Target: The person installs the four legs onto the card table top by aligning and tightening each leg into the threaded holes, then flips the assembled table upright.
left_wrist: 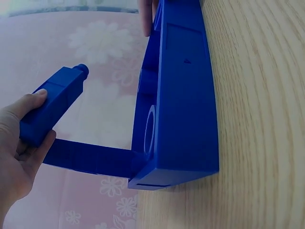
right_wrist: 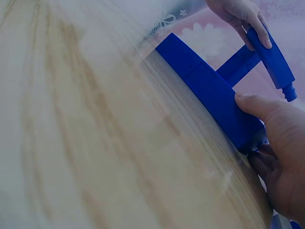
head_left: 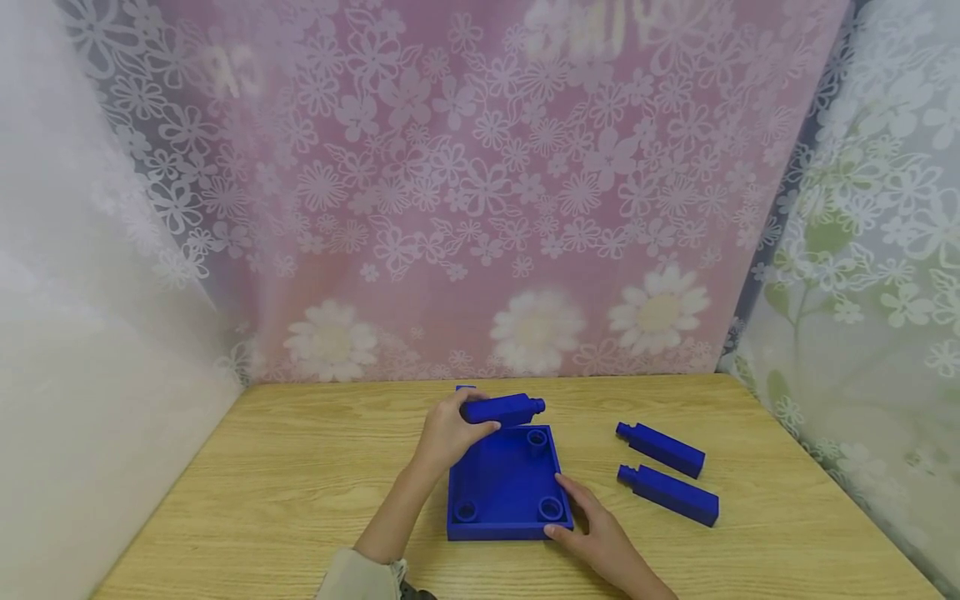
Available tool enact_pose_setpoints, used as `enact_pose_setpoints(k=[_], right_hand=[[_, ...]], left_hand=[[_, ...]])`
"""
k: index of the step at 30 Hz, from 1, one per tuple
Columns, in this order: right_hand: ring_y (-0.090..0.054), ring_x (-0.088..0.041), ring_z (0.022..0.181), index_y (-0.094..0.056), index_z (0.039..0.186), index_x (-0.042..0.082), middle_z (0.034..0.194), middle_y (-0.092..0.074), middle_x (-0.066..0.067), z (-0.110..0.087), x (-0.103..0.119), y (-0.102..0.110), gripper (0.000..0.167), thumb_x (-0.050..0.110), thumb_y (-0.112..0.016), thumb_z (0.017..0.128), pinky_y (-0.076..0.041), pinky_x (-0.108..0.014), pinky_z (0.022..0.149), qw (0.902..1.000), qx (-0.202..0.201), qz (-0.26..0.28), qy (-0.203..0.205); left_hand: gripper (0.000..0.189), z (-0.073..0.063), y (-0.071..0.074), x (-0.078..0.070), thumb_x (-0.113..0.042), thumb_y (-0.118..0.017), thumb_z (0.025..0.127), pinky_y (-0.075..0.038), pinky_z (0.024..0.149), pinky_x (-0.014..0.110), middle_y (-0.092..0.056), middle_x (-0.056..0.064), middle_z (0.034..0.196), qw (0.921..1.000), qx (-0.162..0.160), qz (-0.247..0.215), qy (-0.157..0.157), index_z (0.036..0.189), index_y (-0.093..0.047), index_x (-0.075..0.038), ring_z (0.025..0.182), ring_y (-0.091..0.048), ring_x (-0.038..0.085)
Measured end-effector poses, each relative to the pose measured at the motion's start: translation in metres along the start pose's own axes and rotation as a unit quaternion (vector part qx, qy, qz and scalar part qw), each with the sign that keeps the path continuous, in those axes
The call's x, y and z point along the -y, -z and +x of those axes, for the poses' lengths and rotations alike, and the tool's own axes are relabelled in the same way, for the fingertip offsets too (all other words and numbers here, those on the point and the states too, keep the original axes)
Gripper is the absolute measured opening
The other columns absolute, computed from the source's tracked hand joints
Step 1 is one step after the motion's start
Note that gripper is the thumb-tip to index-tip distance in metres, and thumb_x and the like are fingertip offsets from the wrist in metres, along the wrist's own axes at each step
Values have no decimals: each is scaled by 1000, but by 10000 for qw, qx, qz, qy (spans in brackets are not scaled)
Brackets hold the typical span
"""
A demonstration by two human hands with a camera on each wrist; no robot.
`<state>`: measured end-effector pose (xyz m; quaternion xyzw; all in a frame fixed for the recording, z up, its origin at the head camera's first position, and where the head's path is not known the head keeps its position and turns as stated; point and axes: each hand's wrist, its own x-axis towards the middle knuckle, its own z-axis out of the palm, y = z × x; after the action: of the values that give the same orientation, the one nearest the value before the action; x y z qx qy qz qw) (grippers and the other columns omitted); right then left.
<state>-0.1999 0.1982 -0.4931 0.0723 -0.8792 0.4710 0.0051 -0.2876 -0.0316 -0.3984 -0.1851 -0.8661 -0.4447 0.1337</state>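
A blue toy tabletop (head_left: 502,479) lies underside up, with raised rims and round corner sockets. My left hand (head_left: 446,432) holds a blue table leg (head_left: 504,409) above its far edge, thumb on one side and fingers on the other. The leg lies almost level, its ridged peg pointing right and touching nothing. A second leg (left_wrist: 90,158) stands up from the far left corner; in the head view my left hand mostly hides it. My right hand (head_left: 600,535) grips the near right corner, thumb on the front wall and fingers along the right side.
To the right, two more blue legs (head_left: 663,450) lie side by side on the wooden table (head_left: 300,467), pegs pointing left. A pink flowered cloth (head_left: 465,208) hangs behind the table's far edge, and pale cloths hang at both sides.
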Motion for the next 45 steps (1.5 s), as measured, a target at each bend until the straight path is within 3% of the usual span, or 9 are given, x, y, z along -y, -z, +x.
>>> enact_pose_setpoints(k=[8, 15, 22, 29, 37, 45], right_hand=[[-30, -38, 128, -38, 141, 17, 141, -34, -17, 0, -2, -1, 75, 45, -69, 78, -30, -51, 99, 10000, -24, -4, -22], [-30, -38, 128, -38, 141, 17, 141, -34, -18, 0, -2, 0, 76, 45, -70, 78, -30, -51, 99, 10000, -22, -11, -54], [-31, -37, 127, -38, 141, 16, 141, -35, -17, 0, -3, 1, 76, 43, -70, 78, -31, -50, 98, 10000, -24, 59, 26], [-32, -37, 127, -39, 141, 15, 140, -35, -17, -1, 0, 2, 75, 41, -71, 78, -31, -48, 99, 9999, -23, 136, 62], [-32, -36, 128, -39, 141, 16, 140, -35, -17, -1, -1, 2, 75, 42, -70, 78, -30, -49, 99, 9999, -56, 87, 79], [-31, -37, 128, -38, 141, 15, 140, -35, -18, -1, -1, 1, 74, 41, -70, 79, -30, -48, 99, 9999, -8, 139, 76]], left_hand=[[41, 5, -3, -4, -30, -78, 74, -49, 76, 38, -63, 6, 105, 9994, -261, -223, 33, 107, -63, -11, 93, -59, 23], [42, 11, -7, -7, -30, -76, 77, -50, 72, 35, -63, 7, 102, 9986, -269, -447, 112, 111, -63, -9, 87, -61, 22], [39, 18, -10, -14, -27, -76, 76, -50, 75, 36, -62, 5, 104, 9990, -296, -349, 8, 110, -64, -13, 92, -60, 23], [42, 28, -15, -18, -27, -76, 77, -49, 69, 33, -62, 5, 101, 9991, -296, -280, -107, 113, -62, -10, 86, -60, 22], [50, 37, -23, -24, -21, -77, 76, -50, 70, 29, -60, 9, 106, 9956, -452, -808, 140, 119, -56, -5, 90, -60, 23], [48, 42, -33, -25, -17, -78, 74, -49, 72, 31, -62, 5, 92, 9946, -582, -860, -3, 117, -60, -6, 86, -59, 21]])
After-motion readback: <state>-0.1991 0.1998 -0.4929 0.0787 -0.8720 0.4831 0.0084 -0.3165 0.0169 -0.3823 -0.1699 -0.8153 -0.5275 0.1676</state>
